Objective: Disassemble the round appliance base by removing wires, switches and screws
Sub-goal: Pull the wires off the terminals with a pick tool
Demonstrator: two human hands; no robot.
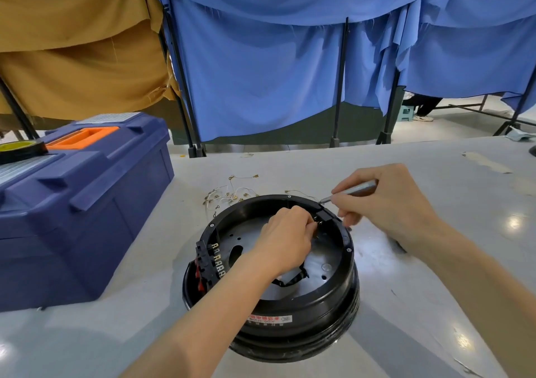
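Note:
A round black appliance base [316, 305] lies open side up on the grey table [435, 276]. My left hand [285, 240] reaches inside it and pinches a small part at the black block [324, 216] on the far right rim. My right hand [385, 203] grips a thin silver screwdriver [352, 190] whose tip meets the rim just above that block. A black switch block with red buttons and metal terminals [207, 264] sits on the left rim. A black wire piece [293, 279] lies on the base floor. Removed thin wires [229, 193] lie behind the base.
A blue toolbox with an orange handle [78, 200] stands at the left, a tape roll [21, 148] on its lid. Blue and tan cloth screens [275, 67] on black stands hang behind the table's far edge.

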